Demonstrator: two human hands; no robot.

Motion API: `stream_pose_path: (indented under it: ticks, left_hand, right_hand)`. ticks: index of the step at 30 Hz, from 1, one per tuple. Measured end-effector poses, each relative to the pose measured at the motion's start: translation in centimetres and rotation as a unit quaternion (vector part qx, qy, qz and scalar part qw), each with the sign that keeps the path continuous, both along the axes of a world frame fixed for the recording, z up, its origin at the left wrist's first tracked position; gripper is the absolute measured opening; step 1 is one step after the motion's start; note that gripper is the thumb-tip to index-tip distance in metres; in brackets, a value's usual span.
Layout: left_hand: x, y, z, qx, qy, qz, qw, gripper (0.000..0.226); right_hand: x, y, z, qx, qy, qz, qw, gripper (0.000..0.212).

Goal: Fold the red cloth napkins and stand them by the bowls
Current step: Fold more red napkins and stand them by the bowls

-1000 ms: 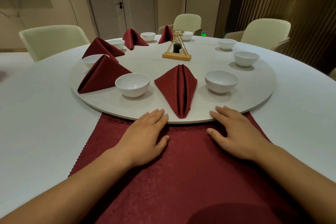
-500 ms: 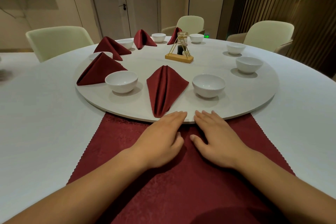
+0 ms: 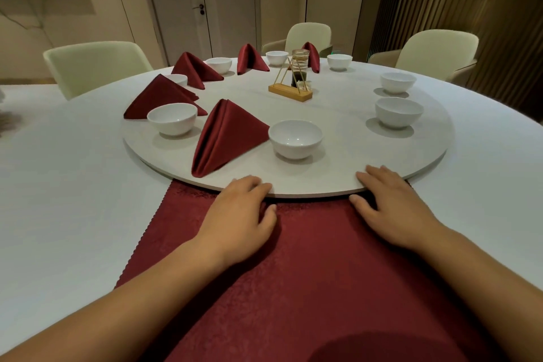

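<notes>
red napkin [image 3: 311,267] lies flat beneath both hands [image 3: 238,222] [image 3: 393,210].

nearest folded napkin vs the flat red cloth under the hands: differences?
The folded napkin stands peaked on the turntable; the flat cloth lies spread on the table, far edge under the turntable. The left hand and right hand lie on the flat cloth; nothing touches the folded napkin. Shared: dark red fabric.

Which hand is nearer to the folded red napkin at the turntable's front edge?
The left. The left hand rests on the turntable rim just right of the napkin; the right hand lies farther right, past the bowl.
</notes>
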State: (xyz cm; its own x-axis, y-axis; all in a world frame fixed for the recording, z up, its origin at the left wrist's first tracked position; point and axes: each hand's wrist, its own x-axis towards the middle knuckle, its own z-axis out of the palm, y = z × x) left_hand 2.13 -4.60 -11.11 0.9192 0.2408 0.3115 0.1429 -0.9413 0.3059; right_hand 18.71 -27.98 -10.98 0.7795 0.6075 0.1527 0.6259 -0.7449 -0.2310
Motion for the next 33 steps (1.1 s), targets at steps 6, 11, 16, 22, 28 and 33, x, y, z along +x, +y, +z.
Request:
stream_pose_path:
  ticks: [6,11,16,22,28,33]
  left_hand:
    - [2.0,-2.7,0.1,0.040,0.090,-0.050,0.994,0.063]
    - [2.5,-2.1,-0.2,0.019,0.148,0.011,0.989,0.070]
    - [2.0,-0.1,-0.4,-0.004,0.145,0.061,0.988,0.073]
    - [2.0,0.4,-1.3,0.025,0.125,0.066,0.990,0.062]
    - [1.5,3.1,-2.0,0.031,0.088,0.084,0.992,0.049]
    - [1.0,3.8,-2.0,0.027,0.090,0.080,0.992,0.051]
  right_hand:
    - [-2.4,1.7,0.0,-0.057,-0.035,0.057,0.996,0.072]
    - [-2.7,1.6,0.3,-0.008,0.010,0.138,0.990,0.068]
    - [-0.4,0.4,0.2,-0.005,0.014,0.081,0.997,0.066]
    - [0.4,0.1,-0.6,-0.046,-0.017,0.072,0.996,0.062]
    - [-0.6,1.5,-0.9,-0.042,-0.036,0.094,0.994,0.056]
    - [-1.1,2.1,-0.9,-0.060,-0.031,0.099,0.993,0.058]
